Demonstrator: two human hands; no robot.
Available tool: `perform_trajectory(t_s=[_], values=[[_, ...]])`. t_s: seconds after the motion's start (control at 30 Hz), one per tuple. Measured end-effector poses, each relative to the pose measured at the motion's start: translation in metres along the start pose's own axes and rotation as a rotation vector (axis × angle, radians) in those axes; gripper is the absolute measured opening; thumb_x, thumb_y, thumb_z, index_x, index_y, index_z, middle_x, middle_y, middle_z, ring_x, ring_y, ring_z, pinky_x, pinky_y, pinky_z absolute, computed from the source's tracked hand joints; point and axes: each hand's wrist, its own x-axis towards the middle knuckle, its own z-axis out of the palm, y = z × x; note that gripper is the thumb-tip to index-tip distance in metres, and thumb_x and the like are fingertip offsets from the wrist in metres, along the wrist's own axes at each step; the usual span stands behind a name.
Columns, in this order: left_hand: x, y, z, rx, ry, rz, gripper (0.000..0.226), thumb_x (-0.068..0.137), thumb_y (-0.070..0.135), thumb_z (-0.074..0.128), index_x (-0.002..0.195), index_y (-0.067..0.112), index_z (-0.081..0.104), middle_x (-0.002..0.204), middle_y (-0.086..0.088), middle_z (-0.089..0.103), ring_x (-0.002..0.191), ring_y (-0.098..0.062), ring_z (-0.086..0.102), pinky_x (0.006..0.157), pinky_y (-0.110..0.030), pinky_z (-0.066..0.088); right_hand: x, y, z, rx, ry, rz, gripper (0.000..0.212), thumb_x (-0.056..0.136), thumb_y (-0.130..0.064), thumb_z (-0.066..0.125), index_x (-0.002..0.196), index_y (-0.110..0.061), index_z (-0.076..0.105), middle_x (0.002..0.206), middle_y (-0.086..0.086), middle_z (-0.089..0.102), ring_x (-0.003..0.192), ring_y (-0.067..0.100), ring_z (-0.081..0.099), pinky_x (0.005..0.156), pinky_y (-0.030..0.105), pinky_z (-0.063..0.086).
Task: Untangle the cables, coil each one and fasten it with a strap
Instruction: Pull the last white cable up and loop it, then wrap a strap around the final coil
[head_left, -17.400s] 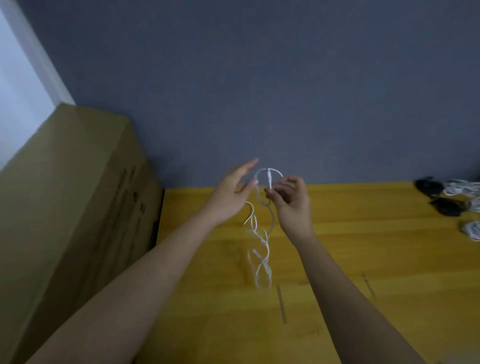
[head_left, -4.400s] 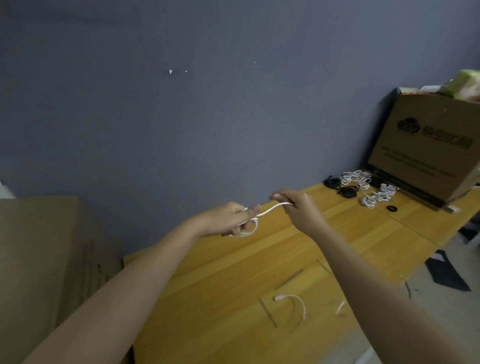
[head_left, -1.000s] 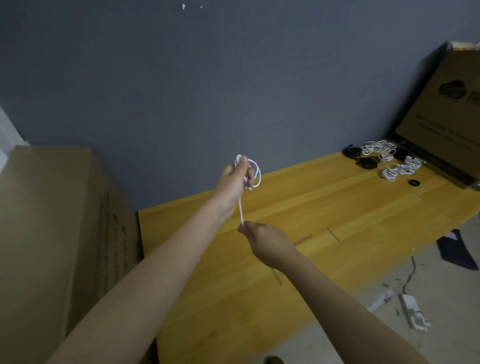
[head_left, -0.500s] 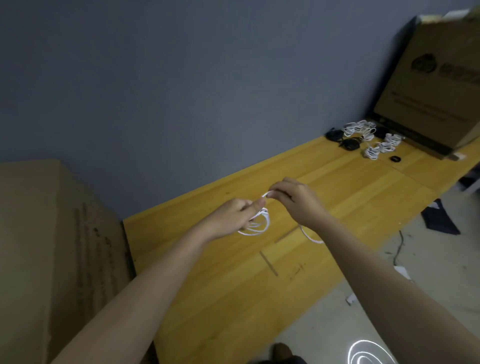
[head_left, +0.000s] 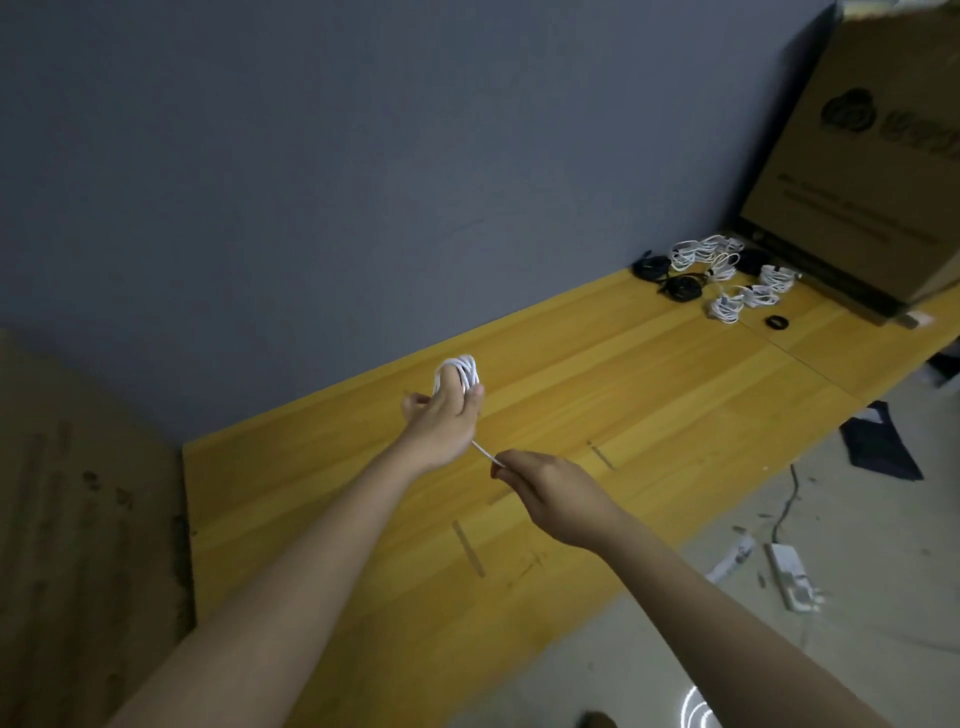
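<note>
A left hand (head_left: 444, 415) is held up over the middle of a yellow wooden table (head_left: 623, 395), its fingers curled round a small bundle of white cable (head_left: 460, 370) that has been looped over the fingertips, so that the hand serves as a form for the coil. From under this hand a short, straight stretch of the same cable is drawn down and to the right, to a right hand (head_left: 545, 486) held nearer and lower, where the free end is pinched between thumb and fingers. The stretch appears to be kept taut so that each new turn lies snug against the others and does not spring loose. Both forearms are bare and reach in from the near edge. No strap can be seen in either hand, so the coil is judged to be nearly wound but not yet fastened. Far to the right on the table, a group of coiled cables (head_left: 727, 280), white and black, is laid beside a large cardboard box (head_left: 857, 156), probably as the pile of finished ones; a small black ring (head_left: 776, 322) lies just beside them. To the left, another cardboard box (head_left: 78, 519) stands against the table's end. A grey wall (head_left: 363, 182) is behind.
</note>
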Motion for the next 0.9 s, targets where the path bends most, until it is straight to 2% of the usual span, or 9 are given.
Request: perform_trajectory(t_s=[0.1, 0.2, 0.33, 0.37, 0.47, 0.57, 0.7, 0.8, 0.9], values=[[0.014, 0.024, 0.034, 0.102, -0.119, 0.045, 0.021, 0.104, 0.035, 0.022, 0.102, 0.016, 0.031, 0.102, 0.005, 0.061, 0.103, -0.012, 0.053, 0.085, -0.031, 0.014, -0.007, 0.032, -0.042, -0.113, 0.066, -0.145, 0.032, 0.098, -0.031, 0.040, 0.102, -0.011, 0.065, 0.086, 0.005, 0.065, 0.079, 0.024, 0.057, 0.064, 0.030, 0.040], [0.018, 0.065, 0.064, -0.058, -0.261, 0.059, 0.028, 0.104, 0.041, 0.020, 0.099, 0.020, 0.037, 0.077, 0.010, 0.055, 0.079, -0.009, 0.050, 0.081, -0.032, 0.022, -0.008, 0.078, -0.092, -0.109, 0.198, -0.075, 0.029, 0.094, -0.033, 0.050, 0.097, -0.012, 0.069, 0.082, 0.005, 0.062, 0.080, 0.021, 0.057, 0.064, 0.031, 0.044], [0.030, 0.114, 0.097, -0.485, -0.380, 0.069, 0.052, 0.088, 0.072, 0.022, 0.088, 0.032, 0.055, 0.054, 0.010, 0.043, 0.060, -0.017, 0.039, 0.066, -0.031, 0.034, -0.019, 0.136, -0.139, 0.179, 0.318, 0.137, 0.008, 0.084, -0.022, 0.071, 0.083, -0.015, 0.073, 0.079, 0.003, 0.063, 0.071, 0.011, 0.055, 0.066, 0.025, 0.043], [0.036, 0.126, 0.103, -0.581, -0.413, 0.085, 0.054, 0.088, 0.070, 0.025, 0.085, 0.025, 0.054, 0.050, 0.010, 0.039, 0.055, -0.015, 0.036, 0.061, -0.026, 0.034, -0.022, 0.145, -0.144, 0.280, 0.325, 0.200, 0.004, 0.084, -0.018, 0.071, 0.080, -0.017, 0.072, 0.078, 0.002, 0.065, 0.071, 0.010, 0.057, 0.067, 0.026, 0.045], [0.057, 0.166, 0.117, -0.793, -0.499, 0.091, 0.044, 0.096, 0.050, 0.033, 0.077, 0.013, 0.046, 0.045, 0.011, 0.031, 0.044, -0.007, 0.026, 0.049, -0.018, 0.029, -0.032, 0.168, -0.154, 0.674, 0.368, 0.353, 0.017, 0.089, -0.005, 0.063, 0.078, -0.017, 0.068, 0.070, -0.009, 0.066, 0.065, 0.004, 0.057, 0.064, 0.023, 0.047], [0.085, 0.192, 0.137, -0.938, -0.442, 0.006, 0.036, 0.099, 0.035, 0.042, 0.070, 0.013, 0.040, 0.043, 0.009, 0.024, 0.040, -0.007, 0.020, 0.043, -0.019, 0.022, -0.031, 0.189, -0.163, 0.912, 0.372, 0.453, 0.016, 0.095, -0.006, 0.053, 0.088, -0.010, 0.066, 0.073, -0.006, 0.066, 0.068, 0.006, 0.058, 0.065, 0.019, 0.047], [0.137, 0.217, 0.172, -0.923, -0.298, -0.095, 0.042, 0.103, 0.029, 0.033, 0.064, 0.016, 0.035, 0.043, 0.006, 0.021, 0.041, -0.010, 0.019, 0.045, -0.022, 0.021, -0.015, 0.224, -0.182, 1.126, 0.346, 0.623, 0.018, 0.102, -0.018, 0.042, 0.095, -0.011, 0.057, 0.079, 0.006, 0.058, 0.072, 0.016, 0.054, 0.065, 0.027, 0.043], [0.184, 0.226, 0.202, -0.846, -0.233, -0.115, 0.042, 0.103, 0.035, 0.034, 0.065, 0.016, 0.036, 0.043, 0.005, 0.027, 0.043, -0.011, 0.026, 0.048, -0.021, 0.029, 0.006, 0.270, -0.190, 1.049, 0.383, 0.705, 0.029, 0.104, -0.029, 0.036, 0.102, -0.009, 0.056, 0.090, 0.013, 0.058, 0.080, 0.022, 0.058, 0.071, 0.035, 0.049], [0.237, 0.232, 0.230, -0.819, -0.242, -0.173, 0.043, 0.103, 0.038, 0.034, 0.067, 0.015, 0.037, 0.045, 0.005, 0.030, 0.044, -0.011, 0.031, 0.052, -0.025, 0.032, 0.028, 0.320, -0.196, 0.943, 0.317, 0.755, 0.057, 0.098, -0.058, 0.027, 0.118, -0.015, 0.059, 0.112, 0.015, 0.064, 0.101, 0.027, 0.065, 0.089, 0.045, 0.054]])
